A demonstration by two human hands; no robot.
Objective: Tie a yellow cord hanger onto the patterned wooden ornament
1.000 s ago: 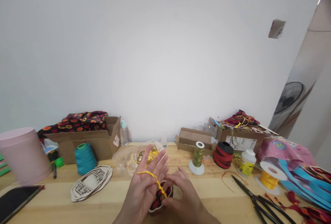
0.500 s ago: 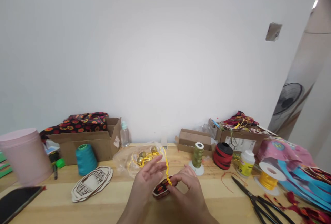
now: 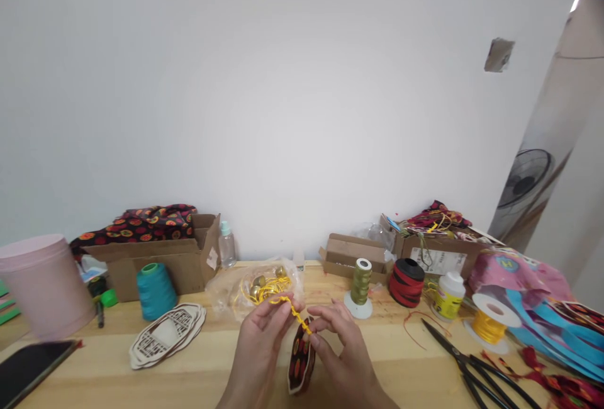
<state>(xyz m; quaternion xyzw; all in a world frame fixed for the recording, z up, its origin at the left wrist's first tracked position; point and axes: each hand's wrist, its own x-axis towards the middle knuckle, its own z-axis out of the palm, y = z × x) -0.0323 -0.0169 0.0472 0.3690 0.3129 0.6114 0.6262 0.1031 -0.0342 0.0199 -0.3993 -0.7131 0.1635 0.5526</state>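
A yellow braided cord (image 3: 297, 316) runs between my two hands. My left hand (image 3: 264, 336) is closed, pinching the cord's upper left end between thumb and fingers. My right hand (image 3: 340, 340) pinches the cord lower down, where it meets a dark piece covered in patterned fabric (image 3: 301, 358) with a pale edge. That piece hangs tilted, nearly upright, between the hands. Just behind my left hand lies a clear plastic bag (image 3: 226, 289) with brass bells (image 3: 259, 281) and more yellow cord.
Left stand a pink canister (image 3: 44, 289), a teal thread cone (image 3: 155, 292), wooden cut-outs (image 3: 165, 336) and a phone (image 3: 33, 371). To the right are a green spool (image 3: 362, 283), a red-black spool (image 3: 406, 283), a glue bottle (image 3: 448, 296), a yellow spool (image 3: 491, 324) and black scissors (image 3: 465, 358).
My left hand has gone from open fingers beside the cord to pinching its upper end. The cord now slants left, and the fabric-covered piece has swung to a more upright tilt.
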